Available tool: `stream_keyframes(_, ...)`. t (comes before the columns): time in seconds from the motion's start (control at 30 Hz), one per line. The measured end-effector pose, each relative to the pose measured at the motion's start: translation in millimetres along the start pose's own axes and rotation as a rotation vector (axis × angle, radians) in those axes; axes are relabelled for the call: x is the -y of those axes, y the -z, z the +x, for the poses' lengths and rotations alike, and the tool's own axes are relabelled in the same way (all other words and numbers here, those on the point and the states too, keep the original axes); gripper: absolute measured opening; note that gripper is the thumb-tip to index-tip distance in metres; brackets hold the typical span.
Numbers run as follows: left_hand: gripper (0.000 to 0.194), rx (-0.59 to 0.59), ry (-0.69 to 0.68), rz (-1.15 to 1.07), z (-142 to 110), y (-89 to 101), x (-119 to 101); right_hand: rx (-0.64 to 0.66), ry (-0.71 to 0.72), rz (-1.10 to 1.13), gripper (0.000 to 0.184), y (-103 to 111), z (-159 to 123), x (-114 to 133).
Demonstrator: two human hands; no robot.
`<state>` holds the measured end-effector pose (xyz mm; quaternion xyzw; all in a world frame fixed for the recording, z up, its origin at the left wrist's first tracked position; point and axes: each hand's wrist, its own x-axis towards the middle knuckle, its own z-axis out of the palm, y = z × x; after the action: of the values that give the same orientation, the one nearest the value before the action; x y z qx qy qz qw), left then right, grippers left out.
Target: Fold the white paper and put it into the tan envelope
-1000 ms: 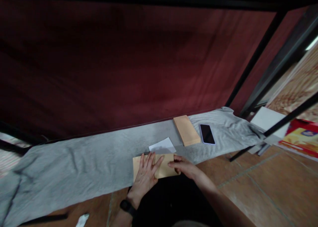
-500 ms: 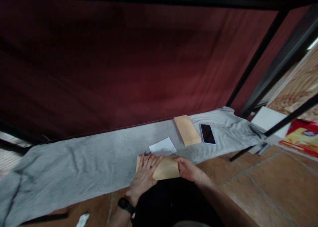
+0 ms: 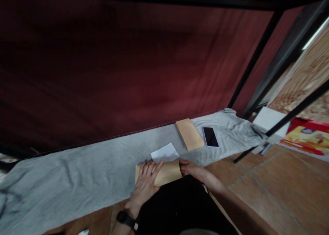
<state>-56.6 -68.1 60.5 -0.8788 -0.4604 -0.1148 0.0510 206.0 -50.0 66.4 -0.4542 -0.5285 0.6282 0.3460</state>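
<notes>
Grey cloth with two hands on a brown paper envelope

Grey soft cloth (image 3: pixel 77 183) covers the long table, so things lie on it without sliding. At its near edge lies the flat brown paper envelope (image 3: pixel 168 171). The left hand (image 3: pixel 145 185) lies spread flat on the envelope, pressing it down so it stays put. The right hand (image 3: pixel 190 168) pinches its right end. Just behind the envelope is a white paper sheet (image 3: pixel 164 152); further right rest a tan packet (image 3: pixel 189 134) and a black phone (image 3: pixel 210 136).
</notes>
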Motion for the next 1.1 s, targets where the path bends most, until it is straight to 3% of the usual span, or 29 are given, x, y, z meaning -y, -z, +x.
stream_keyframes(0.1, 0.095, -0.029, 0.066, 0.024, -10.8, 8.0, 13.8, -0.014, 0.03, -0.127, 0.027, 10.2, 10.2, -1.2)
stream_keyframes(0.27, 0.101, -0.08, 0.255, 0.084, -38.8, 15.4, 37.3, -0.354, 0.062, -0.569, 0.022, 16.3, 49.4, -1.8)
stream_keyframes(0.4, 0.101, -0.105, 0.333, 0.132, -59.5, 11.0, 46.1, -0.446, 0.016, -0.77, 0.033, -1.0, 79.0, -8.0)
stream_keyframes(0.57, 0.1, -0.096, 0.382, 0.168, -74.9, 3.1, 47.2, -0.497, -0.113, -1.086, 0.052, -22.3, 96.6, -18.5)
stream_keyframes(0.67, 0.096, -0.089, 0.422, 0.157, -78.0, 1.1, 45.7, -0.514, -0.113, -0.992, 0.049, -19.4, 100.3, -23.3)
stream_keyframes(0.83, 0.096, -0.106, 0.44, 0.136, -77.5, -0.5, 42.4, -0.486, -0.024, -0.819, 0.011, -6.2, 97.4, -27.6)
stream_keyframes(0.9, 0.097, -0.105, 0.443, 0.136, -77.4, -1.1, 41.8, -0.482, 0.017, -0.75, 0.004, -2.2, 94.4, -27.3)
stream_keyframes(1.1, 0.098, -0.089, 0.44, 0.146, -78.2, -3.4, 43.5, -0.498, 0.175, -0.431, 0.019, 11.2, 76.8, -20.0)
